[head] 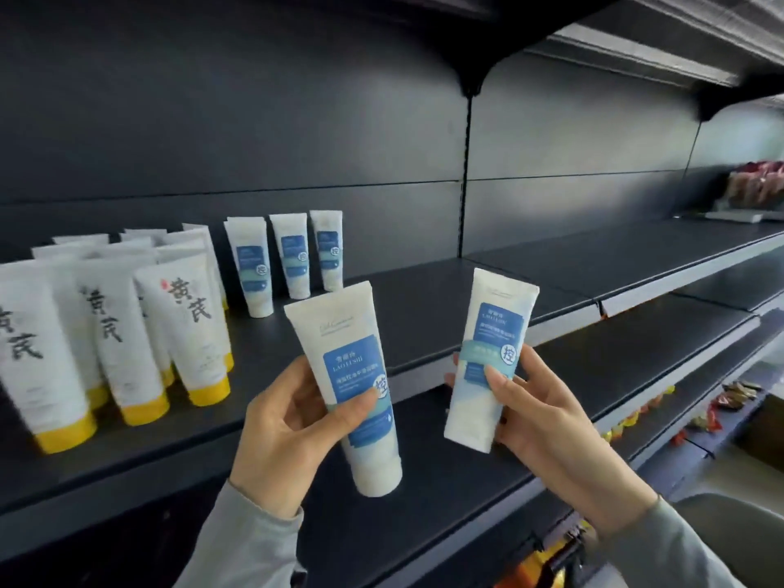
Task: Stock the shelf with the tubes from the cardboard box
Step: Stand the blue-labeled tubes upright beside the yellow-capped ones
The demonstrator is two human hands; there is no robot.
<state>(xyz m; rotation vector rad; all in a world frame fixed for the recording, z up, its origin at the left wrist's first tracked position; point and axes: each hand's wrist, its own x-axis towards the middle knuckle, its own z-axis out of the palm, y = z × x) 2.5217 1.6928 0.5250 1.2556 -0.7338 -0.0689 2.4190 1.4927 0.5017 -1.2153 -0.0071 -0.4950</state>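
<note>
Gripping a blue-label tube (352,375) in the left hand (280,422) and a second tube (488,354) in the right hand (539,413), a person faced the shelf (466,299), where three matching tubes (290,261) already stood beside yellow-capped tubes (127,333); the cardboard box was out of view

A dark matte back panel (212,120) rises behind the dark shelf (551,265), split by a slotted upright (466,163) that carries a black bracket (471,74) under the upper shelf (679,48), while soft light (brightest toward the right end) falls on a lower shelf (615,358), with wrapped sweets (738,392) showing below its front edge.
</note>
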